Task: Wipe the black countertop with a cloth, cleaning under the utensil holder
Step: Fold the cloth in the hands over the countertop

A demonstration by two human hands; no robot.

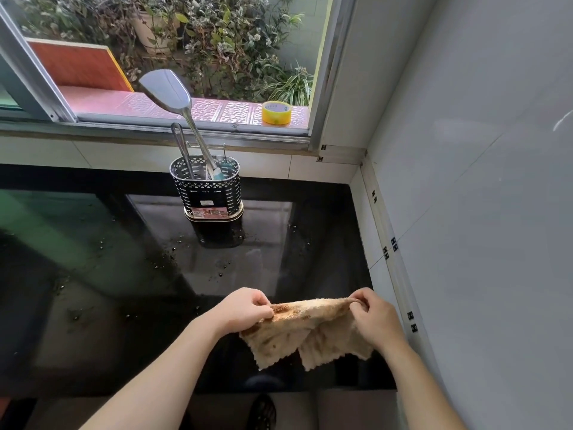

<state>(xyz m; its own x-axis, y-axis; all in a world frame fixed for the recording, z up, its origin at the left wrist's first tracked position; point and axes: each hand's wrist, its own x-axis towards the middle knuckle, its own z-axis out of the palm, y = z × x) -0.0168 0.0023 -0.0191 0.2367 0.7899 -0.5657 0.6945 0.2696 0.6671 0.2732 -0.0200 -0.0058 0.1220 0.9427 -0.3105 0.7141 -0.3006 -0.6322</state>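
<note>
A stained beige cloth (310, 333) hangs stretched between my hands above the near part of the black countertop (108, 274). My left hand (245, 310) pinches its left top edge. My right hand (376, 318) grips its right top edge. Farther back, near the window wall, stands the perforated metal utensil holder (206, 189) with a steel spatula (169, 88) and other utensils in it. Water drops and crumbs dot the countertop in front of the holder.
A white tiled wall (465, 181) bounds the counter on the right. On the window sill behind the holder lies a yellow tape roll (276, 112). Plants grow outside the window. Below the counter's front edge a dark shoe (263, 414) shows on the floor.
</note>
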